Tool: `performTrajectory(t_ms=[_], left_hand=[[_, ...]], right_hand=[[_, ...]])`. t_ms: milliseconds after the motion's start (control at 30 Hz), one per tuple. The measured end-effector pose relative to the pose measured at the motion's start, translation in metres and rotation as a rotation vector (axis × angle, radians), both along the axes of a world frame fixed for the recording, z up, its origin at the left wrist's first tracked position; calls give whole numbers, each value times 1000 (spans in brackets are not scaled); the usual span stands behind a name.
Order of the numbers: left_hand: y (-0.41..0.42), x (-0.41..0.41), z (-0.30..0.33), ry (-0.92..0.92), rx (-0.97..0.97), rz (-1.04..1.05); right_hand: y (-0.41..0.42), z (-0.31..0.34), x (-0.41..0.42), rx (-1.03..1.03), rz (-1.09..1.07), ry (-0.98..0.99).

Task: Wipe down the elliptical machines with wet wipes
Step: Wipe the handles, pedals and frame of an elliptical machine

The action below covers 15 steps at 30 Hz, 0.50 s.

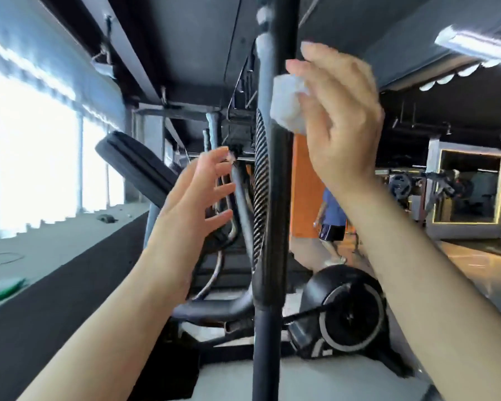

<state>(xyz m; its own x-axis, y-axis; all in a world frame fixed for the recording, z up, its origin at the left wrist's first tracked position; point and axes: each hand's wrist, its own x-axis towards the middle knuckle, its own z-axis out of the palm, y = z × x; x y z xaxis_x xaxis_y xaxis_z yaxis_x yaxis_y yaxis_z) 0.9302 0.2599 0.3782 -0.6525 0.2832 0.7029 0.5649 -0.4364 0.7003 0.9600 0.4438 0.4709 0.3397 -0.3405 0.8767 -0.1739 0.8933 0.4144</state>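
A black upright handle bar (pixel 274 198) of the elliptical machine rises through the middle of the view. My right hand (pixel 339 117) is raised beside its upper part and holds a crumpled white wet wipe (pixel 287 107) pressed against the bar's right side. My left hand (pixel 191 204) hovers left of the bar with fingers spread and relaxed, holding nothing. Below lies the machine's round black flywheel housing (pixel 349 314), low and right of the bar.
A second black padded handle (pixel 133 163) and curved tubes (pixel 240 198) stand behind my left hand. Bright windows (pixel 35 146) fill the left. A person in blue shirt and dark shorts (pixel 331 221) walks past an orange pillar (pixel 304 186). More gym machines (pixel 434 186) stand at the right.
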Motion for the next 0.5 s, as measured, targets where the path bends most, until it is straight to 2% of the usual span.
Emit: performTrajectory(t_ms=[100, 167, 267, 400, 433, 500], left_hand=[[4, 0, 28, 15, 68, 32], [11, 0, 37, 79, 75, 76], [19, 0, 37, 264, 52, 165], [18, -5, 43, 677, -116, 451], [17, -6, 49, 731, -122, 497], [15, -3, 61, 724, -56, 490]], right_hand=[[-6, 28, -7, -105, 76, 13], [-12, 14, -13, -105, 116, -44], [-13, -33, -16, -52, 126, -162], [-15, -44, 3, -105, 292, -314], [-17, -39, 10, -114, 343, -353], [-23, -29, 25, -153, 439, -460]])
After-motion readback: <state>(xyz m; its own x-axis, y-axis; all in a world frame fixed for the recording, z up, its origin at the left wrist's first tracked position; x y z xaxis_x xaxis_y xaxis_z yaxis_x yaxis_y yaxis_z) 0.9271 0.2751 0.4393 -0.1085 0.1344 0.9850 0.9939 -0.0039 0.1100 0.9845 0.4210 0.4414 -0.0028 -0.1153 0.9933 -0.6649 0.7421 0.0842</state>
